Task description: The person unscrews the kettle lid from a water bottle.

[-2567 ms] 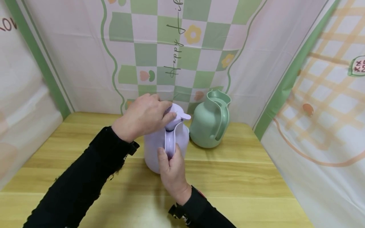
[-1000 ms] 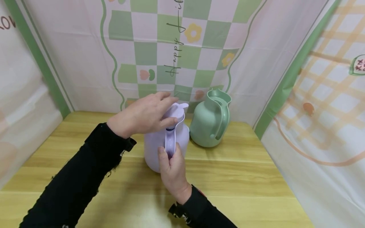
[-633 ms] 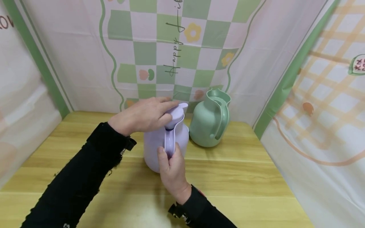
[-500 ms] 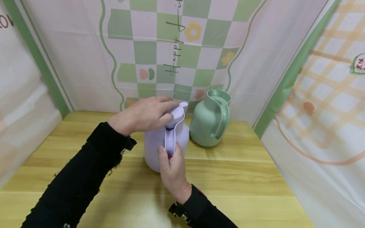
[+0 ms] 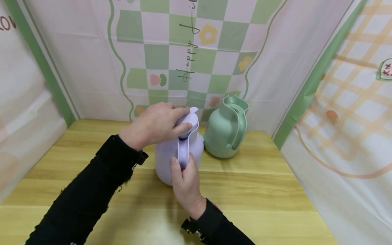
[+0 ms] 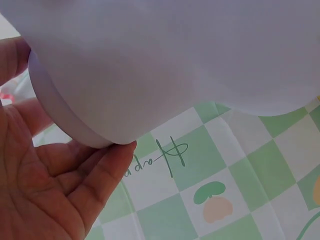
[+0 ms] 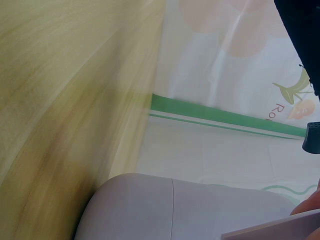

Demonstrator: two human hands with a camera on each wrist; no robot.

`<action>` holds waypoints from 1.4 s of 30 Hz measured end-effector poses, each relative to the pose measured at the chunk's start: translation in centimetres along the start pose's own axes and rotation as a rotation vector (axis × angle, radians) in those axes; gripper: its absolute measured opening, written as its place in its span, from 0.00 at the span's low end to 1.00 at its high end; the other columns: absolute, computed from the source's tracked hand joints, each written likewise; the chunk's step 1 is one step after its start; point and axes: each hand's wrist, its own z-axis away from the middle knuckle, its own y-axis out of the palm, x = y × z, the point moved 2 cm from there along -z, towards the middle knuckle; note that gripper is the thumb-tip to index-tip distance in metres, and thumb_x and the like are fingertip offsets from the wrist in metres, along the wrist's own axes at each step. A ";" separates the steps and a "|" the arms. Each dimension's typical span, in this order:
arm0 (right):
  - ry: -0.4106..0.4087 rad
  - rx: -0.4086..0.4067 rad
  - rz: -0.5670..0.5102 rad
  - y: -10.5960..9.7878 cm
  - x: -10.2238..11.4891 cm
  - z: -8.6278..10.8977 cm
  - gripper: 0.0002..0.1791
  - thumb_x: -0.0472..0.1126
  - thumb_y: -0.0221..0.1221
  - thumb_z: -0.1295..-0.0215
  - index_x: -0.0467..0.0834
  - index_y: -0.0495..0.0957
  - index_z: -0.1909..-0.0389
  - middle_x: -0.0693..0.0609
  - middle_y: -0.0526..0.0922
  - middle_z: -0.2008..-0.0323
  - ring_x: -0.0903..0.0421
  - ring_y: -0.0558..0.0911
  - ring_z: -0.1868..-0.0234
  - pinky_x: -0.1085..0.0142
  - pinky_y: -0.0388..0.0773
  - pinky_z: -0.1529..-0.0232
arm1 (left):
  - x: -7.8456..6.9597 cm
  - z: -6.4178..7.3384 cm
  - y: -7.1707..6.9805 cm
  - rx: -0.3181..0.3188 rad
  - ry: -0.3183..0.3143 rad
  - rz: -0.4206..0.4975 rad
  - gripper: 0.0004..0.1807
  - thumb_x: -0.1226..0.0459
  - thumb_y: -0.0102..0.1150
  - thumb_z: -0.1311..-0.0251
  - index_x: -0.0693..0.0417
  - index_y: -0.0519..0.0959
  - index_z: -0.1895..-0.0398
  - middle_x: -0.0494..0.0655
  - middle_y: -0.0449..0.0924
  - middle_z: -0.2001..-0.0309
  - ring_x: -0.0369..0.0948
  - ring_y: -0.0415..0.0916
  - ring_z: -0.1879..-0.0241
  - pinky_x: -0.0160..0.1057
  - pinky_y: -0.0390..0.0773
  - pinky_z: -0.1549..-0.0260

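Note:
A lavender vacuum jug stands upright on the wooden table, its handle facing me. My left hand reaches over from the left and grips the jug's round lid between thumb and fingers. In the left wrist view the fingertips lie along the lid's rim. The lid's small tab points toward the back. Lower down, my right hand holds the handle, thumb along its left side. In the right wrist view the jug's side shows, with most of the hand out of frame.
Close behind and right of the lavender jug stands a green jug with its handle toward me. The wooden table meets a checkered cloth backdrop at the back. Patterned cloth sides flank it.
The lid's tab has swung from pointing right to pointing back, turning counterclockwise. My left fingers loosened about a second ago, then took the lid again. The right hand and both jugs stay put.

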 end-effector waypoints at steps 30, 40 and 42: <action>0.021 0.012 -0.004 -0.1 0.2 0.0 0.16 0.37 0.52 0.21 0.33 0.70 0.40 0.41 0.80 0.50 0.52 0.81 0.48 0.60 0.80 0.50 | -1.9 1.1 0.2 -0.233 -0.036 -0.210 0.30 0.39 0.62 0.32 0.60 0.83 0.60 0.51 0.70 0.81 0.51 0.74 0.77 0.47 0.75 0.81; -0.003 0.000 0.010 0.0 0.1 0.0 0.16 0.37 0.53 0.21 0.33 0.70 0.40 0.40 0.81 0.49 0.50 0.82 0.47 0.58 0.81 0.49 | -2.4 1.5 -0.4 -0.215 -0.078 -0.206 0.30 0.39 0.63 0.33 0.59 0.77 0.72 0.49 0.67 0.82 0.49 0.71 0.79 0.45 0.71 0.82; -0.005 0.003 0.009 0.0 0.0 0.0 0.15 0.37 0.53 0.21 0.33 0.70 0.40 0.40 0.81 0.49 0.50 0.82 0.47 0.58 0.81 0.49 | -2.4 1.6 -0.5 -0.222 -0.077 -0.200 0.30 0.40 0.64 0.33 0.58 0.75 0.75 0.49 0.66 0.82 0.48 0.70 0.79 0.44 0.70 0.83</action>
